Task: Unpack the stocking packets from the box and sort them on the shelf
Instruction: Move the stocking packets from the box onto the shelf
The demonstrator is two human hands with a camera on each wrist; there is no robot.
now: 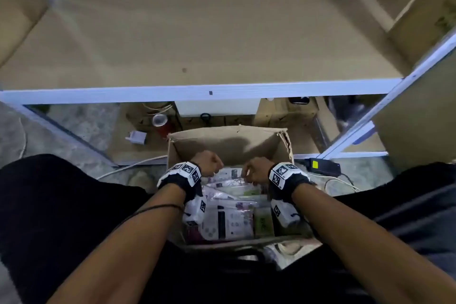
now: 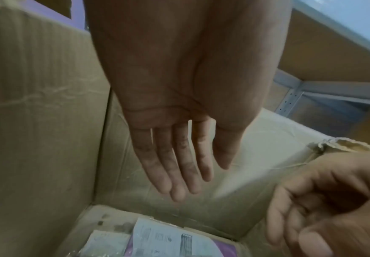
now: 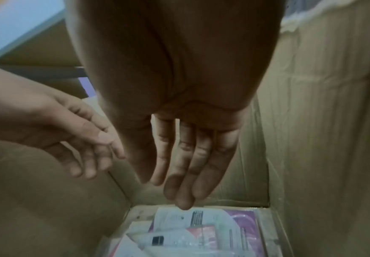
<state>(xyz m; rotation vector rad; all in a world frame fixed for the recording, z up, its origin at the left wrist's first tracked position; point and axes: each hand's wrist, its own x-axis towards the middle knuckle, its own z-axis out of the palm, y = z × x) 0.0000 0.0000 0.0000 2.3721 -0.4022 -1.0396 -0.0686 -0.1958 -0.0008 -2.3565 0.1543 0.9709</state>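
An open cardboard box [image 1: 222, 145] stands on the floor between my knees. Several stocking packets [image 1: 229, 219] in clear wrap, white, purple and green, lie flat in its bottom. Both hands are down inside the box above them. My left hand [image 1: 209, 163] hangs with straight fingers over a white and purple packet [image 2: 164, 240] and holds nothing. My right hand [image 1: 256, 170] also points straight down, its fingertips [image 3: 184, 201] just above a white packet [image 3: 212, 226], and I cannot tell whether they touch it. The wooden shelf board [image 1: 197, 39] lies bare ahead.
A white metal rail [image 1: 197, 94] edges the shelf front, with posts at both sides. On the lower level sit a red can [image 1: 161, 123], a white plug [image 1: 137, 137] and a white box [image 1: 217, 107]. A black power adapter [image 1: 323, 165] and cables lie right of the box.
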